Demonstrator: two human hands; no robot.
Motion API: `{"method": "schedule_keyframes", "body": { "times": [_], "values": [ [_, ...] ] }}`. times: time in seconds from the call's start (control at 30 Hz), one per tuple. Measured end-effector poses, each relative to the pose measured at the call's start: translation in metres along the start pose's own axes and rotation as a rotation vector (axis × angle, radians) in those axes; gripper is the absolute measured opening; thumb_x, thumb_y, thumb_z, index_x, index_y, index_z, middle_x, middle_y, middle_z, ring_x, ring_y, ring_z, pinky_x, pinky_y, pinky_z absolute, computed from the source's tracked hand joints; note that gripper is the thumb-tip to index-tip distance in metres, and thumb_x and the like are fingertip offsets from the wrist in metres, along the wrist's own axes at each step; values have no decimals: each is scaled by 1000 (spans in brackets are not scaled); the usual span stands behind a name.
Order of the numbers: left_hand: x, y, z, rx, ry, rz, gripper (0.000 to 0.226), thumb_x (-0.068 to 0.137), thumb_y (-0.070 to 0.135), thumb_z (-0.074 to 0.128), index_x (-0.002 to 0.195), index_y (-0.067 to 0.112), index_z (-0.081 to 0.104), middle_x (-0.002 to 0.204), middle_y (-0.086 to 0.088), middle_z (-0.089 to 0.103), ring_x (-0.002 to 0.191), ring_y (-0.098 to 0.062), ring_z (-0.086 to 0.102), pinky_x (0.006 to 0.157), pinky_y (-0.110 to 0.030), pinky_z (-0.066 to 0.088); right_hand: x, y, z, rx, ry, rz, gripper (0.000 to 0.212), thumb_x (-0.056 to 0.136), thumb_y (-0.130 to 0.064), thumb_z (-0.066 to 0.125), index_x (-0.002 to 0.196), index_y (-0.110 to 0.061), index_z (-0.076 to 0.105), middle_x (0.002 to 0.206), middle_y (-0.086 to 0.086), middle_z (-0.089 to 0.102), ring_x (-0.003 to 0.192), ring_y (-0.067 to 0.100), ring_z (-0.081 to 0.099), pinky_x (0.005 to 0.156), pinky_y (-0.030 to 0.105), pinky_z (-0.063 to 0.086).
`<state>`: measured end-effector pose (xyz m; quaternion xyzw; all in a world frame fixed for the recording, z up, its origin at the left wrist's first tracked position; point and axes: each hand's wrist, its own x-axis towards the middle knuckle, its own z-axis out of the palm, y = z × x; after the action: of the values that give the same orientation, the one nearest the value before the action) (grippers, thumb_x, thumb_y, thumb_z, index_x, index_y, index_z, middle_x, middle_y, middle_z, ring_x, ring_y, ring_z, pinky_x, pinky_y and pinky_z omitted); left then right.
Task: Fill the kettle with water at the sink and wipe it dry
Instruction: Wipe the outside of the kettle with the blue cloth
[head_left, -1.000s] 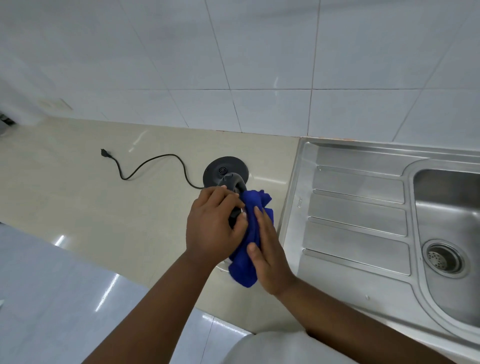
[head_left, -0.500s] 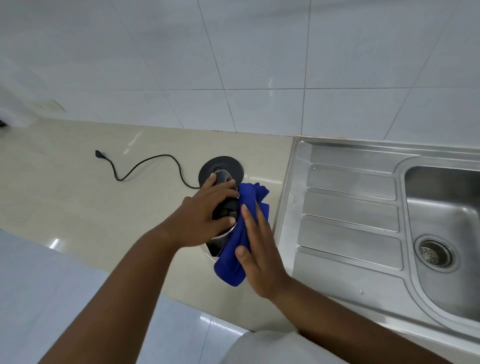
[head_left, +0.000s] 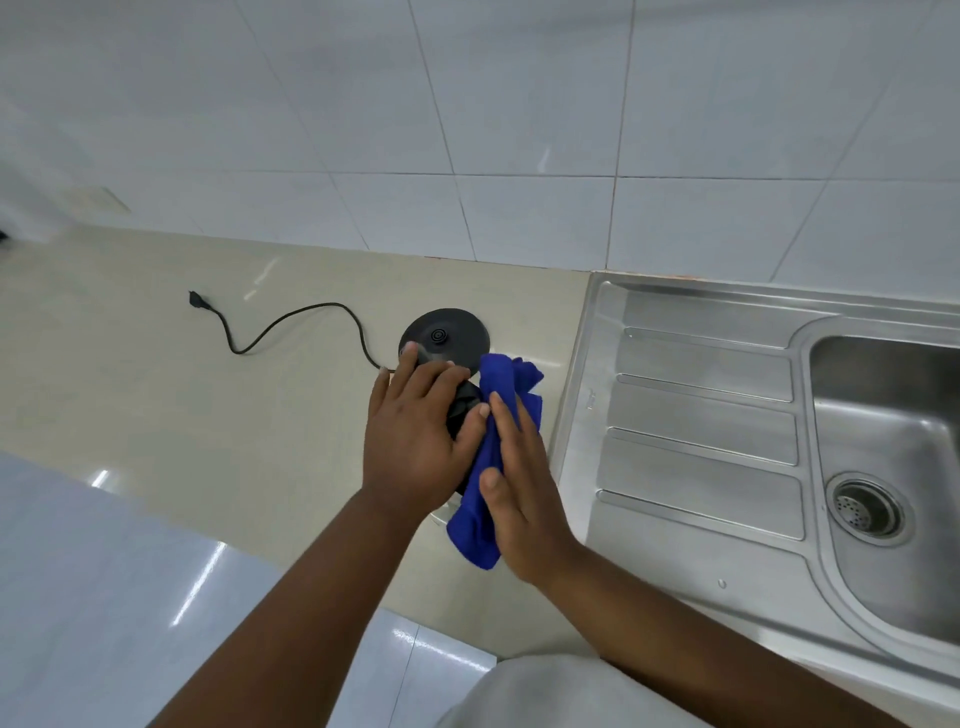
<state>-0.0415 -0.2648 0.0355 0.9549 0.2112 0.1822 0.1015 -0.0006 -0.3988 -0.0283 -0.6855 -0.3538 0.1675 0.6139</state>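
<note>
The kettle (head_left: 464, 410) stands on the beige counter just left of the sink, mostly hidden under my hands; only its dark lid shows. My left hand (head_left: 415, 441) lies over its top and grips it. My right hand (head_left: 519, 493) presses a blue cloth (head_left: 493, 452) flat against the kettle's right side. The black round kettle base (head_left: 445, 335) sits just behind, its cord (head_left: 291, 325) trailing left to an unplugged plug.
A stainless steel sink (head_left: 883, 441) with ribbed drainboard (head_left: 696, 415) fills the right side. White wall tiles rise behind the counter (head_left: 156, 389). A glossy white surface (head_left: 104, 597) lies at lower left, near the counter's front edge.
My left hand has shifted back over the kettle's top. My right hand and the blue cloth have slid slightly along the kettle's side.
</note>
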Motion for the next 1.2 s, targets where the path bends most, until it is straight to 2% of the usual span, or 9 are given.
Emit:
{"method": "schedule_keyframes", "body": {
  "times": [0.13, 0.23, 0.4, 0.53, 0.67, 0.77, 0.87, 1.03, 1.2],
  "values": [
    [7, -22, -18, 37, -252, 192, 62, 93, 53, 38, 141, 16, 48, 148, 1, 50, 154, -24, 16, 124, -54, 7, 6, 45, -3, 178, 10, 328, 58, 90, -77, 28, 146, -59, 23, 165, -14, 24, 154, 10, 21, 127, 39, 17],
    [13, -36, -28, -6, -323, 301, 65, 91, 53, 43, 143, 15, 47, 148, -2, 49, 151, -25, 25, 124, -50, 18, 12, 61, -6, 291, -74, 528, 91, 69, -98, 37, 148, -53, 32, 159, 2, 40, 147, 30, 38, 123, 56, 26],
    [14, -36, -22, -41, -210, 362, 58, 93, 49, 51, 139, 14, 53, 132, -5, 59, 131, -25, 46, 114, -39, 35, -6, 0, -1, 194, -54, 177, 83, 93, -74, 31, 160, -26, 16, 169, -5, 13, 156, 15, 15, 127, 44, 17],
    [10, -26, -21, -35, -189, 276, 61, 97, 50, 44, 144, 12, 47, 129, -6, 58, 129, -27, 48, 113, -42, 35, -14, 9, 8, 45, -26, 0, 70, 100, -63, 26, 160, -29, 12, 170, 1, 9, 158, 18, 8, 126, 40, 14],
    [6, -24, -27, 38, -249, 227, 67, 90, 49, 46, 146, 13, 42, 134, -7, 53, 132, -29, 44, 113, -48, 36, -1, 43, 4, 228, 13, 340, 78, 85, -85, 33, 153, -45, 28, 161, -6, 36, 148, 14, 34, 125, 48, 25],
    [10, -34, -38, 96, -348, 324, 71, 79, 46, 49, 141, 15, 44, 141, -7, 50, 136, -29, 41, 114, -45, 33, 8, 49, -6, 410, -61, 525, 106, 61, -98, 46, 141, -28, 49, 137, 15, 60, 124, 22, 57, 116, 54, 38],
    [15, -45, -41, 100, -437, 360, 75, 80, 52, 50, 146, 17, 40, 152, -5, 42, 145, -27, 32, 118, -45, 28, 4, 11, -7, 380, -45, 442, 94, 72, -93, 41, 151, -42, 35, 161, -8, 37, 147, 11, 37, 124, 41, 27],
    [18, -54, -39, 116, -459, 378, 80, 86, 68, 45, 151, 22, 34, 154, 1, 39, 145, -23, 31, 112, -45, 34, -9, 6, 6, 308, -40, 129, 82, 91, -77, 30, 158, -32, 21, 168, -15, 16, 155, 8, 16, 125, 36, 20],
    [19, -47, -41, 268, -359, 335, 84, 86, 77, 35, 148, 20, 40, 142, -1, 53, 128, -27, 46, 98, -42, 35, -5, 29, 1, 564, -16, 512, 103, 60, -93, 58, 147, -40, 42, 141, 7, 62, 134, 27, 56, 117, 44, 40]
  ]
}}
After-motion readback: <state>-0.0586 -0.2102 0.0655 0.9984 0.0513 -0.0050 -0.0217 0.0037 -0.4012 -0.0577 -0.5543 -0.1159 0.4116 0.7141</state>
